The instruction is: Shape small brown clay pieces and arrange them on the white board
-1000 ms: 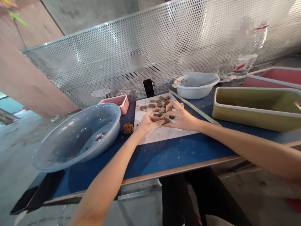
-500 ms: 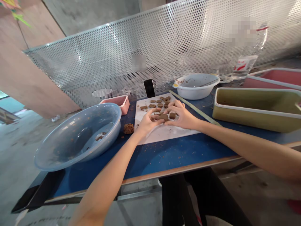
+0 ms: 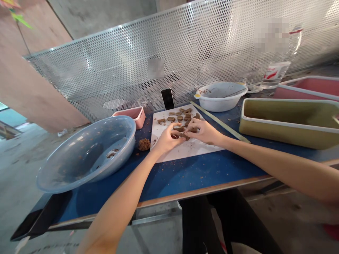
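On a white board (image 3: 185, 150) in the middle of the blue table lie several small brown clay pieces (image 3: 180, 117). My left hand (image 3: 167, 138) and my right hand (image 3: 203, 131) meet over the board, fingertips pinched together on one brown clay piece (image 3: 183, 134) between them. A round brown clay lump (image 3: 144, 144) sits on the table just left of the board, apart from my hands.
A big blue plastic basin (image 3: 84, 155) stands at the left, a small pink tray (image 3: 131, 113) behind it. A dark phone (image 3: 167, 98) leans on the perforated metal screen. A white bowl (image 3: 221, 96), a thin stick (image 3: 219, 121), an olive tray (image 3: 288, 120), a pink tray (image 3: 309, 86) and a bottle (image 3: 278, 67) stand right.
My hands stay joined over the board. The fingers have drawn in tighter around the clay piece, and my right hand has shifted slightly back, uncovering more pieces at the board's far end.
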{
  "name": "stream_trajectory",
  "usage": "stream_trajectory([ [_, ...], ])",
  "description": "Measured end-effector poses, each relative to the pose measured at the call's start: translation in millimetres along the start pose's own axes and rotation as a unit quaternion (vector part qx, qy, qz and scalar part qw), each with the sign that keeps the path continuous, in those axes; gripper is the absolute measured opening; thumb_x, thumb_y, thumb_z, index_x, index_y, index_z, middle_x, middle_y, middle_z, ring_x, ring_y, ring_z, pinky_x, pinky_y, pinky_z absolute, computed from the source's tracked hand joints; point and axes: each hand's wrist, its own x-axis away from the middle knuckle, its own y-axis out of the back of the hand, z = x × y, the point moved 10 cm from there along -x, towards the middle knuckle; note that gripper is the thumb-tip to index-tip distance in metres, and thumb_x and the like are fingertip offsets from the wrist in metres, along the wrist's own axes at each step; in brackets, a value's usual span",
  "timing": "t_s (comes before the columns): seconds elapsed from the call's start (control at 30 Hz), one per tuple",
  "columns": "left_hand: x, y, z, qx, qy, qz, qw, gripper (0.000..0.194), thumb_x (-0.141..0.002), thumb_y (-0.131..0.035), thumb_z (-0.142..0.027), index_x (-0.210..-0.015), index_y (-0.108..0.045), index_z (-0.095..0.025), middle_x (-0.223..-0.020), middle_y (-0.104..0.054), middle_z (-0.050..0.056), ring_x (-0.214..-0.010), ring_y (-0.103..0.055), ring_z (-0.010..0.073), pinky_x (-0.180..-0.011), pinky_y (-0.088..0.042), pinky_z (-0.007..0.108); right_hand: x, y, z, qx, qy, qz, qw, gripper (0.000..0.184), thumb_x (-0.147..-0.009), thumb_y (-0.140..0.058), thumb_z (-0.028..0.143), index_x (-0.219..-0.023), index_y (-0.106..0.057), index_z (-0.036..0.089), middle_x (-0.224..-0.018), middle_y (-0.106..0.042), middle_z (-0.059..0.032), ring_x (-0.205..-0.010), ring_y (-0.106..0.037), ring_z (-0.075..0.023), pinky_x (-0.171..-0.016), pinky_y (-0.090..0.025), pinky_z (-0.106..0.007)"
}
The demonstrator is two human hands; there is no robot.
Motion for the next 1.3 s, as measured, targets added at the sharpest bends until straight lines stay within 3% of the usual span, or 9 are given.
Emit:
stream_trajectory([
  [0.2,1,0.5,-3,-0.020,-0.004,0.000,1.000,0.073,-0.081,-0.096,-0.036,-0.142,-0.059,-0.022,-0.099,-0.082,0.007,-0.088,-0.077,0.0230,-0.080,-0.054,0.034,0,-2,-4,0.002,0.004,-0.007,1.000,0.039,-0.104,-0.070,0.059,-0.091,-0.083,0.024,-0.100,-0.070,-0.0075,-0.093,-0.070,-0.0254,-0.089,-0.058,-0.046],
  [0.57,2,0.0,-6,-0.050,-0.017,-0.004,0.999,0.070,-0.082,-0.095,-0.033,-0.142,-0.061,-0.021,-0.092,-0.080,0.005,-0.087,-0.076,0.0228,-0.078,-0.054,0.034,1,-4,4,0.068,0.060,-0.016,0.996,0.034,-0.108,-0.065,0.042,-0.083,-0.078,0.023,-0.100,-0.068,-0.0079,-0.094,-0.070,-0.0244,-0.092,-0.058,-0.046],
  [0.87,1,0.4,0,-0.029,0.003,0.013,0.999,0.071,-0.081,-0.096,-0.035,-0.141,-0.060,-0.021,-0.089,-0.078,0.004,-0.086,-0.076,0.0227,-0.080,-0.055,0.035,1,-7,-4,0.034,0.022,-0.010,0.999,0.033,-0.105,-0.069,0.050,-0.091,-0.082,0.023,-0.103,-0.067,-0.0080,-0.090,-0.070,-0.0242,-0.089,-0.061,-0.046],
  [0.97,-1,1.1,6,0.014,0.027,0.028,0.999,0.074,-0.077,-0.100,-0.037,-0.137,-0.060,-0.021,-0.090,-0.078,0.004,-0.089,-0.078,0.0241,-0.081,-0.056,0.035,0,-9,-2,0.036,0.047,0.032,0.998,0.032,-0.103,-0.073,0.054,-0.113,-0.086,0.026,-0.114,-0.067,-0.0096,-0.101,-0.072,-0.0272,-0.101,-0.063,-0.052],
  [1.07,-2,1.9,5,0.037,0.037,0.043,0.998,0.079,-0.075,-0.102,-0.037,-0.140,-0.059,-0.020,-0.093,-0.080,0.005,-0.091,-0.078,0.0238,-0.084,-0.057,0.036,2,-15,5,0.035,0.103,0.087,0.990,0.051,-0.093,-0.087,0.055,-0.138,-0.081,0.033,-0.127,-0.066,-0.0100,-0.120,-0.069,-0.0311,-0.115,-0.059,-0.057],
  [1.17,-1,1.5,2,0.045,0.042,0.058,0.996,0.082,-0.075,-0.102,-0.037,-0.142,-0.060,-0.019,-0.094,-0.081,0.006,-0.090,-0.078,0.0233,-0.086,-0.058,0.038,3,-17,11,0.042,0.146,0.099,0.983,0.043,-0.093,-0.089,0.050,-0.133,-0.082,0.033,-0.128,-0.067,-0.0092,-0.122,-0.066,-0.0312,-0.116,-0.056,-0.057],
  [1.3,1,3.1,-2,0.064,0.049,0.039,0.996,0.077,-0.077,-0.103,-0.040,-0.141,-0.064,-0.020,-0.098,-0.081,0.007,-0.096,-0.079,0.0248,-0.090,-0.060,0.040,4,-11,16,0.066,0.158,0.049,0.984,0.035,-0.093,-0.090,0.047,-0.125,-0.084,0.032,-0.123,-0.068,-0.0088,-0.119,-0.065,-0.0319,-0.113,-0.053,-0.058],
])
